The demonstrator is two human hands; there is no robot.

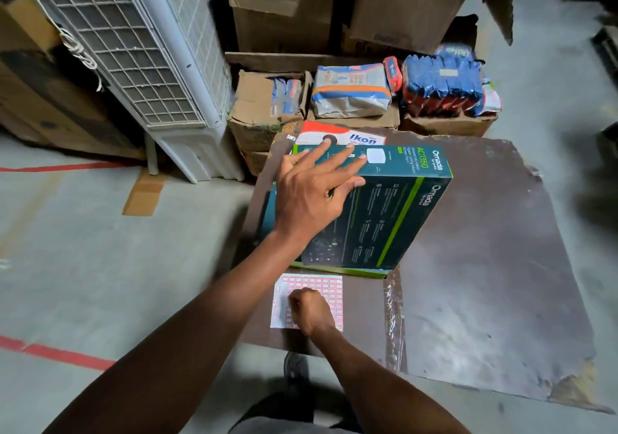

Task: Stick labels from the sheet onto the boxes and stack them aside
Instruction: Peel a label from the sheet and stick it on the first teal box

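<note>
From the head camera, the left hand (309, 196) lies with fingers spread and straight on the tilted dark-teal cardboard box (384, 206) at the far left of the brown tabletop (485, 249). The right hand (309, 310), fingers curled, pinches at the pink-gridded white label sheet (329, 288) by the near edge.

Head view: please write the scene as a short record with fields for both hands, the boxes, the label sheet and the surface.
left hand: left hand rests spread on the teal box
right hand: right hand curled on the label sheet
teal box: tilted, on the brown board
behind it: Ikon box
label seen on box: none
</note>
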